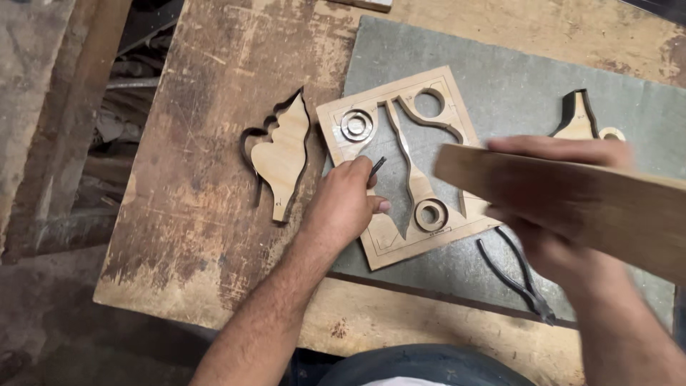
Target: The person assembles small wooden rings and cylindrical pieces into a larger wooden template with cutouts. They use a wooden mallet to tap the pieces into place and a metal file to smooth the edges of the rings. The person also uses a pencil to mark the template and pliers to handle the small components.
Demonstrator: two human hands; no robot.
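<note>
Seen from above, a person works at a worn wooden workbench (pixel 193 214) that fills most of the frame. At the lower right, the right hand (pixel 550 214) is wrapped around a flat wooden block (pixel 572 200), blurred, which slants from the centre right toward the right edge; the fingers curl over its top and the thumb sits beneath. Just below that hand, a pair of dark pliers (pixel 518 275) lies on a grey metal plate (pixel 514 86) that covers the right half of the bench.

At the centre, the left hand (pixel 343 204) is closed in a loose fist, pinching a thin dark metal strip (pixel 376 166) between thumb and fingers, its end poking up past the knuckles. The hand rests on the left edge of a square plywood die board (pixel 443 96), which lies tilted on the grey plate and has curved slots and round openings cut through it. Two wooden rings (pixel 356 125) sit in the board, one at its upper left and one at its lower right.

To the left of the hand, on the bare bench, lies a leaf-shaped plywood cutout (pixel 282 157) edged with a dark metal band. At the upper right, another plywood piece (pixel 575 125) with a dark edge shows behind the right hand.
</note>
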